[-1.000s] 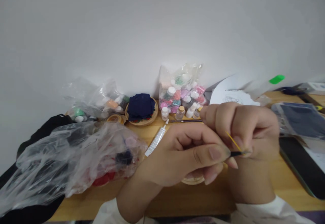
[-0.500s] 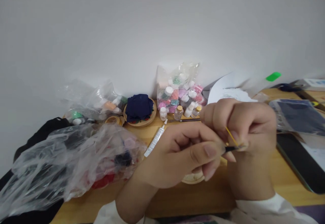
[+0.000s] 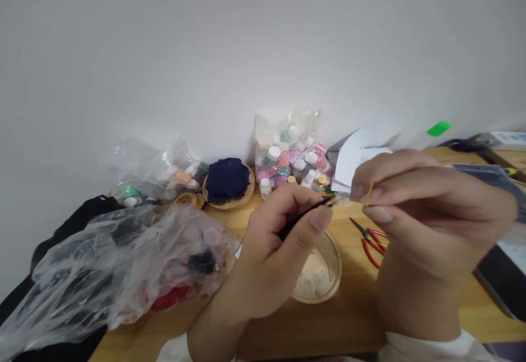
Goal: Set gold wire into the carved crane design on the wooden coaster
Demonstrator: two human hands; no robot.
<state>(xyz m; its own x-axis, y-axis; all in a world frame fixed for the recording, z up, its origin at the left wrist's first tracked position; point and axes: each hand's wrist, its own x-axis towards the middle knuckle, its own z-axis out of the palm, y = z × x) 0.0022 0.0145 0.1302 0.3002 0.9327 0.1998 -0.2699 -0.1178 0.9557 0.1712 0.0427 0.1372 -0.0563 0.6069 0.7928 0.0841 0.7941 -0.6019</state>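
1. The crumpled clear plastic bag [image 3: 123,263] lay at eight o'clock on the wooden table [image 3: 329,318].
2. The right hand [image 3: 427,214] pinched a thin yellow wire [image 3: 370,193] (upright) between thumb and forefinger.
3. The left hand [image 3: 283,241], fingers closed, gripped slim black tweezers [image 3: 306,215] pointing at two o'clock toward the wire.

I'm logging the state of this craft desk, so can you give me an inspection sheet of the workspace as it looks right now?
Surface: wooden table, mostly covered.
Job's things: thin black tool in the left hand; short yellow stick pinched in the right hand; round wooden dish under the hands.
Clutter: plastic bags, bag of small jars, navy cloth on a wooden hoop, red pliers, white paper, black cloth.
Hands: both raised above the table, fingertips close together.
Cables: nothing seen.
Surroundings: plain white wall behind the table.
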